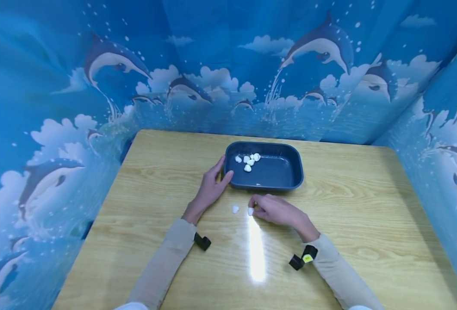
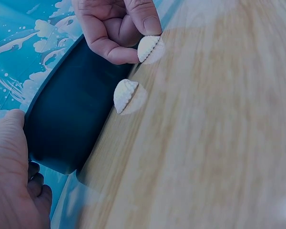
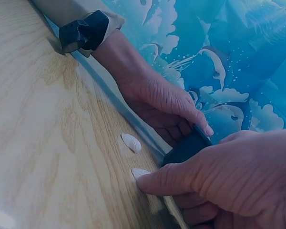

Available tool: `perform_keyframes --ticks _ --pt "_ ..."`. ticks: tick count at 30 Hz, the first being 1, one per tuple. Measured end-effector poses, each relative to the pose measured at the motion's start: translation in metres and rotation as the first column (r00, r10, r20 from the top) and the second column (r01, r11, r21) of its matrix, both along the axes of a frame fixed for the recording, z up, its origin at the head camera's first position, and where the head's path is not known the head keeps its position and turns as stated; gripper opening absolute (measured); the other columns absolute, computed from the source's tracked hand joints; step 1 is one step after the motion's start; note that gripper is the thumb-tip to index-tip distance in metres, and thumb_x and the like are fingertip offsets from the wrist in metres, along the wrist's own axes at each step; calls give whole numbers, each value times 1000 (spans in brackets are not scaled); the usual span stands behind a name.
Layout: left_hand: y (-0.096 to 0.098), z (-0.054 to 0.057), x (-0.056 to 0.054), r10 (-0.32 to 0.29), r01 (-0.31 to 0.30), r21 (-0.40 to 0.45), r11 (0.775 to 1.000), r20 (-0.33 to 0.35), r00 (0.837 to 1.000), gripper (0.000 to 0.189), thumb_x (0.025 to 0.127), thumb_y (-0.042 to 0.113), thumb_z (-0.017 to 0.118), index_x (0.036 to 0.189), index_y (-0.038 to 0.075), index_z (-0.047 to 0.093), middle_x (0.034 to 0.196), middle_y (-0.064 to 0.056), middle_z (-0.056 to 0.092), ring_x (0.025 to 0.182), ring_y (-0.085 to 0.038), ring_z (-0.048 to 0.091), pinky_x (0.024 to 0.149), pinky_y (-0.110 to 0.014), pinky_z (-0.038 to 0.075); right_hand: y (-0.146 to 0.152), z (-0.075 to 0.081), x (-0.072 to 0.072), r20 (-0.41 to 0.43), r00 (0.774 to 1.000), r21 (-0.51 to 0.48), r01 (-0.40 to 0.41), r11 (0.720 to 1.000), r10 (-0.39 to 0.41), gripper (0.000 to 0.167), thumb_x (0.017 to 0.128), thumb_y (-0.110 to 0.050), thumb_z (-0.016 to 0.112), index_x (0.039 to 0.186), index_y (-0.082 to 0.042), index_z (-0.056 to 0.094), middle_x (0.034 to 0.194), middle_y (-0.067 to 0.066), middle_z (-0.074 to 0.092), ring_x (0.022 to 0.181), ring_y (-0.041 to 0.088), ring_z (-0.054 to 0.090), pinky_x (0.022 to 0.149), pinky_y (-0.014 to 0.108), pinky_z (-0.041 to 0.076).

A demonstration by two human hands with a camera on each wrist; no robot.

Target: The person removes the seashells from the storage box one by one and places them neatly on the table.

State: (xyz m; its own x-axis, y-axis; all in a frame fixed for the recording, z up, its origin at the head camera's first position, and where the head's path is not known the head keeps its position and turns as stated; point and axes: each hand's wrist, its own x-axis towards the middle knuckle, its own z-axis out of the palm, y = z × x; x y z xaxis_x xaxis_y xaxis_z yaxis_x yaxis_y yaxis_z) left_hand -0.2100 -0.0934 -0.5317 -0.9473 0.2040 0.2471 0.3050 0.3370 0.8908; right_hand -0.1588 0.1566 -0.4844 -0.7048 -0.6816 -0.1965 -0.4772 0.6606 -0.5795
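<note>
A dark blue rectangular basin (image 1: 265, 188) stands on the table with several white seashells (image 1: 250, 162) in its left half. At its left end my left hand (image 1: 211, 186) grips the wall, thumb over the rim and fingers along the outside. In front of the basin, my right hand (image 1: 276, 210) pinches a white ribbed seashell (image 2: 148, 48) between thumb and fingers, low at the tabletop. A second seashell (image 1: 235, 209) lies on the wood just left of it, touched by neither hand; the right wrist view shows this loose seashell (image 3: 131, 142) too.
The light wooden table (image 1: 166, 172) ends at a blue dolphin-print curtain (image 1: 220, 56) behind and at both sides. A bright light reflection lies on the wood in front of the right hand. Each wrist wears a black camera mount (image 1: 202, 241).
</note>
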Motion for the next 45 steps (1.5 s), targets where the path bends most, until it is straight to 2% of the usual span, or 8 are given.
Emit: perform_keyframes --ticks 8,17,21,28,34,37,40,45 --pt "1 0 0 1 -1 -2 1000 8 1000 71 108 40 58 162 2 31 168 -17 32 155 -20 30 128 -39 28 0 0 -2 24 1000 -3 9 1000 -9 19 99 -10 71 118 -8 69 100 -2 71 73 4 57 64 22 52" --pt "2 2 -1 -27 28 26 999 -17 999 69 108 37 59 162 4 30 167 -20 32 155 -21 31 128 -37 28 2 5 2 36 999 -12 34 999 -33 23 100 -13 71 123 -9 68 104 -1 71 76 6 58 67 24 52" --pt "0 2 -1 -23 23 19 1000 -7 1000 70 108 37 59 162 3 30 167 -19 32 155 -21 30 128 -37 27 3 8 2 36 999 -29 27 999 -26 26 101 -18 70 126 -12 67 98 -7 68 77 7 56 68 25 50" --pt "-2 2 1 -3 4 22 1000 -5 1000 69 108 34 59 162 0 31 168 -19 32 155 -20 30 128 -38 27 0 20 -2 61 998 -100 -25 995 31 19 104 -20 67 120 -10 69 71 -10 54 62 6 49 57 23 41" --pt "-1 3 2 -11 11 21 1000 -8 1000 71 108 39 58 162 2 31 168 -19 31 155 -18 29 128 -36 26 1 40 -9 33 997 -199 -63 978 72 21 104 -20 67 120 -8 70 68 -11 47 58 6 44 56 24 38" --pt "0 2 1 -15 16 26 1000 -18 1000 71 108 37 59 162 1 31 167 -20 32 155 -20 30 128 -37 27 2 48 -15 -13 999 -260 -50 964 48 17 105 -19 65 118 -10 71 66 -11 45 55 5 41 54 24 37" --pt "0 2 0 -21 22 36 999 -24 999 70 108 37 59 162 1 31 167 -21 33 155 -20 31 128 -37 27 3 52 -24 -47 999 -312 -3 950 -13 13 105 -17 65 115 -11 72 65 -10 45 54 6 39 52 25 37" --pt "0 1 0 -24 25 32 999 -10 1000 71 108 40 58 162 3 30 167 -19 32 155 -19 30 128 -36 28 5 48 -44 -78 987 -315 108 943 -139 14 105 -15 64 116 -9 70 65 -5 47 53 12 42 53 28 39"
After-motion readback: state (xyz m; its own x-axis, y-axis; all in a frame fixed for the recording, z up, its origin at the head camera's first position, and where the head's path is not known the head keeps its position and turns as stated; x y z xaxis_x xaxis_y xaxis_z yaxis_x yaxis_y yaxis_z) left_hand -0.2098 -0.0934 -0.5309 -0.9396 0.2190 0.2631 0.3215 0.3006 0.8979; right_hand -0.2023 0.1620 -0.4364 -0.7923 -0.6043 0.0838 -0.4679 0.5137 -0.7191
